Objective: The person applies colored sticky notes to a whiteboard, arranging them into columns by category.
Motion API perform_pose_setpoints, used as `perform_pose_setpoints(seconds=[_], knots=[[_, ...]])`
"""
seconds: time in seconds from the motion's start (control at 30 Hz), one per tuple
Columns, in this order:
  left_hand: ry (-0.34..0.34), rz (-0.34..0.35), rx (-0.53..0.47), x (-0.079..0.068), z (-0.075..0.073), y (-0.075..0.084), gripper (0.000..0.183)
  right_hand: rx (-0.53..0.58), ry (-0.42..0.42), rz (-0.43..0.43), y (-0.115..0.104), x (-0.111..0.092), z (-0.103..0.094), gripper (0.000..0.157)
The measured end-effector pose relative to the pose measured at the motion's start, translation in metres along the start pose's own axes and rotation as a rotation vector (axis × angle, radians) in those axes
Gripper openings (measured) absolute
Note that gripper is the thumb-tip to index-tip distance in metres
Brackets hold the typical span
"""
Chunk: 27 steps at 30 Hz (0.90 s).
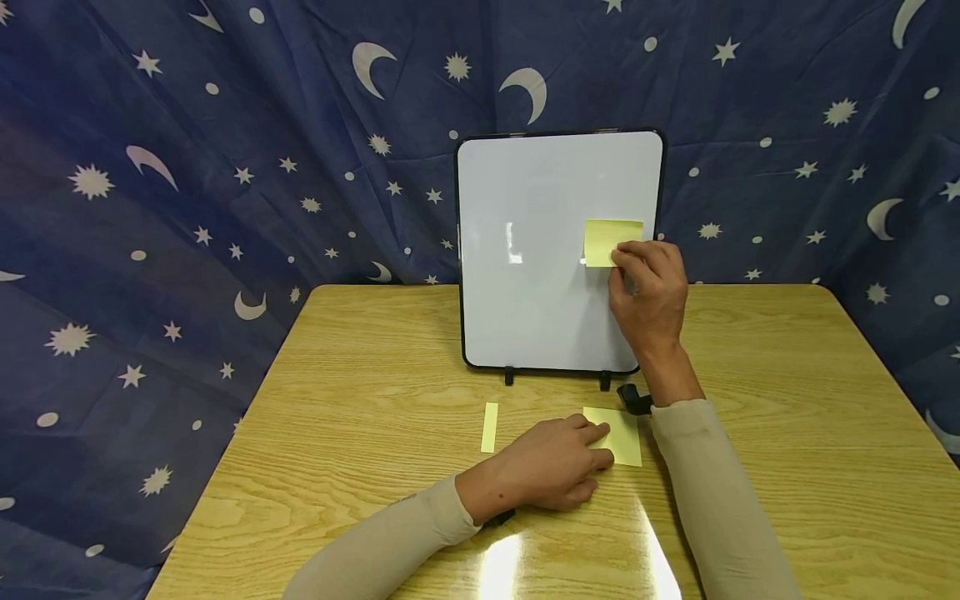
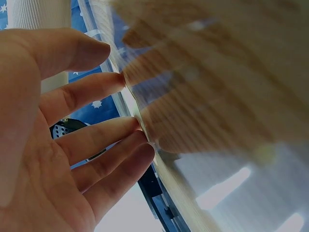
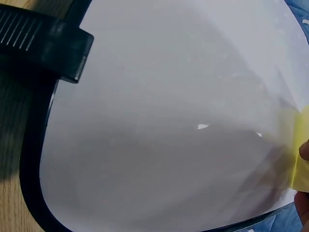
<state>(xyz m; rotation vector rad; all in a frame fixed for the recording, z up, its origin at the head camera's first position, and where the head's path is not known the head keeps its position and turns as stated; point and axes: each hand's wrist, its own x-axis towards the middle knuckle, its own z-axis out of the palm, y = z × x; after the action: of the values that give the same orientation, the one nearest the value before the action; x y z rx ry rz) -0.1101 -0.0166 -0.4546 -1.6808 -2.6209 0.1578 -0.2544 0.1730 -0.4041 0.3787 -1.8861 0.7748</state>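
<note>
My right hand [image 1: 651,292] pinches a yellow sticky note [image 1: 600,237] by its lower right part, up against the right side of a whiteboard [image 1: 517,308]. At the right edge of the right wrist view, that note and the tips of my fingers show over the white surface. A second sticky note [image 1: 628,437] lies flat on the table below the board. Spread, nearly straight fingers of my left hand [image 1: 551,462] rest on its left part. In the left wrist view the left fingertips touch the tabletop, with the thumb [image 2: 87,50] lifted off it.
The black-framed board stands upright on two small black feet [image 1: 605,381]. A narrow pale yellow strip [image 1: 489,427] lies on the wooden table [image 1: 360,367] left of the second note. Behind hangs a dark blue curtain [image 1: 300,108] with moons and stars.
</note>
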Motion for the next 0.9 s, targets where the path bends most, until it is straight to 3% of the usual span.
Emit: perform_pose_setpoints(seconds=[0.9], knots=[[-0.029, 0.014, -0.102, -0.0012, -0.0053, -0.0074, 0.034, -0.014, -0.096, -0.071, 0.0050, -0.0091, -0.0084, 0.016]])
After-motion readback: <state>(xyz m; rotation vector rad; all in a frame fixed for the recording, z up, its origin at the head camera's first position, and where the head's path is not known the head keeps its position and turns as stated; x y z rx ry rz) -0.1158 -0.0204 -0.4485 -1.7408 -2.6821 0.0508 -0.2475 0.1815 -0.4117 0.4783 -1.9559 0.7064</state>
